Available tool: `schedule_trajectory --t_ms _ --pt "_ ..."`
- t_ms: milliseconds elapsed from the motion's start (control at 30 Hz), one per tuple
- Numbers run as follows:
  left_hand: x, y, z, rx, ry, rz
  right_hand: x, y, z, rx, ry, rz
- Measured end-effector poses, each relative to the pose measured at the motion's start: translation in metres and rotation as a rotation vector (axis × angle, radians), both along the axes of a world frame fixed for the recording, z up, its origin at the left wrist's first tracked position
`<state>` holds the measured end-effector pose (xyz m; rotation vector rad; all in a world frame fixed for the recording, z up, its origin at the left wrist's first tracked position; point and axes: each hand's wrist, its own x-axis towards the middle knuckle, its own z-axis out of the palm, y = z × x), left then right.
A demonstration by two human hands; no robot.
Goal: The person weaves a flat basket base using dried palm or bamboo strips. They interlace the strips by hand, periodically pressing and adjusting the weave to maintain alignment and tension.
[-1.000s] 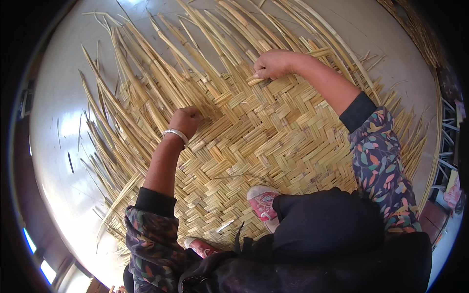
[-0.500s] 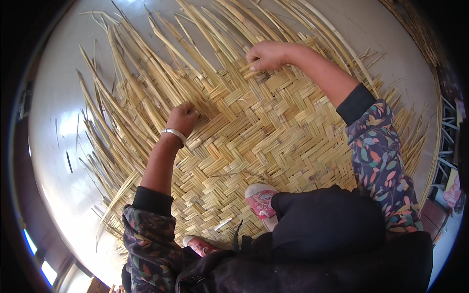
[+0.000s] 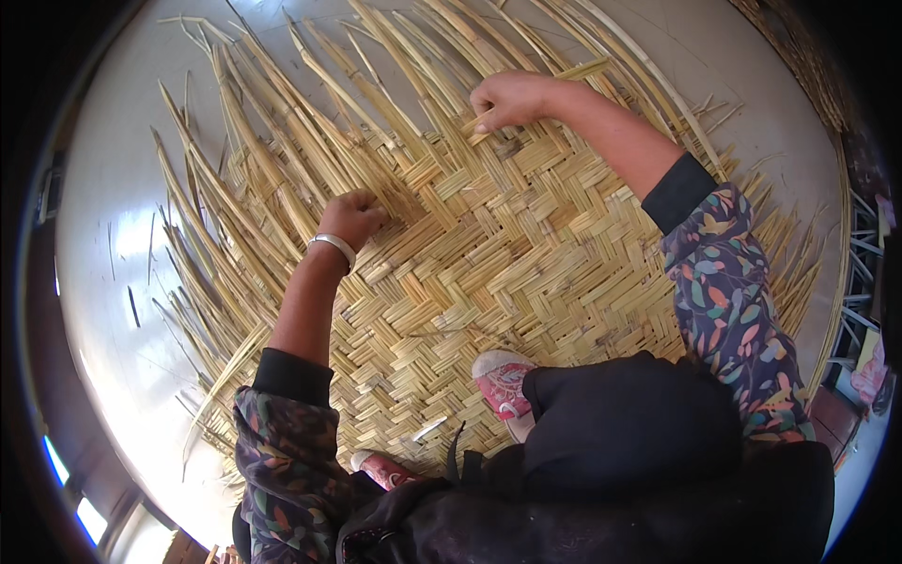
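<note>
A large mat [image 3: 526, 273] of flat straw-coloured strips, woven in a herringbone pattern, lies on the floor. Long loose strips [image 3: 272, 169] fan out from its far and left edges. At the left part of the weave my left hand [image 3: 353, 220], with a white bangle at the wrist, is closed over the strips; its fingertips are partly hidden. Farther off, at the far edge of the weave, my right hand [image 3: 508, 100] pinches a flat strip [image 3: 477, 130]. The end of a strip [image 3: 584, 69] sticks out behind that wrist.
Both my shoes, one red and white shoe [image 3: 505, 387] plainly seen, rest on the mat. Pale shiny floor [image 3: 113, 310] surrounds it. At the far right are a bundle of thin stalks [image 3: 789, 56] and a metal rack [image 3: 853, 301].
My right hand has shifted slightly up and to the left, still pinching the strip. A strip end now shows behind its wrist. My left hand has barely moved.
</note>
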<state>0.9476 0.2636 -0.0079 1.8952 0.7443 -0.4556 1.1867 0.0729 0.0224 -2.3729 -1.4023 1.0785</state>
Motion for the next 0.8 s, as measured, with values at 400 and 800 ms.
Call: schedule_trajectory --t_ms 400,800 --pt "0.008 -0.003 0.005 0.049 0.042 -0.022 0.01 -0.002 -0.012 -0.017 0.143 0.082" --pt "0.002 0.003 -0.012 0.049 0.016 -0.026 0.007 0.005 0.005 -0.04 0.155 0.023"
